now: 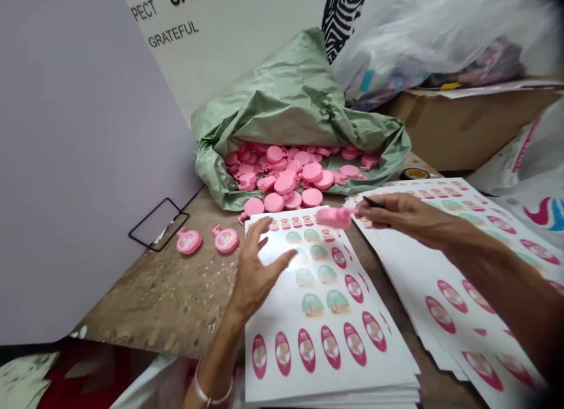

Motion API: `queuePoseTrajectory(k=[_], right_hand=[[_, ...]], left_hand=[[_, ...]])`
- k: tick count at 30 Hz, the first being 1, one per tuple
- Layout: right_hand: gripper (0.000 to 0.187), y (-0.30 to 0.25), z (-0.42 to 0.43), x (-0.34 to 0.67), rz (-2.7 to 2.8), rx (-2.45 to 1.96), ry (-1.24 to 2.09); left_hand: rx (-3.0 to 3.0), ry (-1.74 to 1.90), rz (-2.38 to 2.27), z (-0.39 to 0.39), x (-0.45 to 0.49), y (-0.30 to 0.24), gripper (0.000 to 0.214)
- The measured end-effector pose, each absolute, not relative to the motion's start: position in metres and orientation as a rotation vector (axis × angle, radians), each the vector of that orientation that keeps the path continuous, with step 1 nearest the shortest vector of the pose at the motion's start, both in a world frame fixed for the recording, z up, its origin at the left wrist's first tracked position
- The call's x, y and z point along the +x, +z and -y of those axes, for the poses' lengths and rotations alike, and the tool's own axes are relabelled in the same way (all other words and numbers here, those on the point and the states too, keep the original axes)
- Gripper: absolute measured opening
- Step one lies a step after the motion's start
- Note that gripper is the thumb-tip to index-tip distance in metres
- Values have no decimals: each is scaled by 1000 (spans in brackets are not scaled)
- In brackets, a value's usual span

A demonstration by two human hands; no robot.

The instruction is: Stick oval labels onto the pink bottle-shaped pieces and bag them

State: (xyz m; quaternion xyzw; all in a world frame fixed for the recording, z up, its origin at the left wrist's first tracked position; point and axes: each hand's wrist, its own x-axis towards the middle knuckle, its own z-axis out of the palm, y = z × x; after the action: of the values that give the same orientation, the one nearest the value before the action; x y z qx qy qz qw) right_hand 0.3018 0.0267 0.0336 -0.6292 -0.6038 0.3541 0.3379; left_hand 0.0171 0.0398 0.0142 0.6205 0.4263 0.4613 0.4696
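Note:
My right hand (392,212) pinches a pink round plastic case (333,217) by its thin tail, above the sticker sheets. A slim dark tool (373,203) also sticks out from those fingers; its kind does not show. My left hand (257,265) is open, thumb and fingers apart, over the left side of a stack of printed sticker sheets (282,315). The top sheet carries oval, green and small pink stickers. Left of that hand lie two pink cases with round labels on top, one case (189,242) and another case (226,240).
A green sack (282,97) spills many plain pink cases (285,181) at the back. More sticker sheets (396,244) lie to the right. Behind them are a tape roll (415,174), a cardboard box (462,121) and plastic bags (440,33). A black wire frame (152,248) stands left.

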Motion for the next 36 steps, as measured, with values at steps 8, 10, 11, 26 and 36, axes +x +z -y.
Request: queuePoseTrajectory(k=[8,10,11,26,36], right_hand=[[53,8,13,237,1742,-1934,815],[66,-15,27,240,1678,-2247,549],[72,-24,34,241,1656,-2353,519],[46,-33,89,240,1319,-2564,573],[29,-19,106,307,1131,-2113,308]], left_hand=[[811,744,-811,-14,8,-12,34],[556,883,-927,-6,-15,-20,33],[438,927,-943,-3,-26,-22,35],[699,967,-1118,24,-47,-31,61],[267,953,-920,14,-53,-8,64]])
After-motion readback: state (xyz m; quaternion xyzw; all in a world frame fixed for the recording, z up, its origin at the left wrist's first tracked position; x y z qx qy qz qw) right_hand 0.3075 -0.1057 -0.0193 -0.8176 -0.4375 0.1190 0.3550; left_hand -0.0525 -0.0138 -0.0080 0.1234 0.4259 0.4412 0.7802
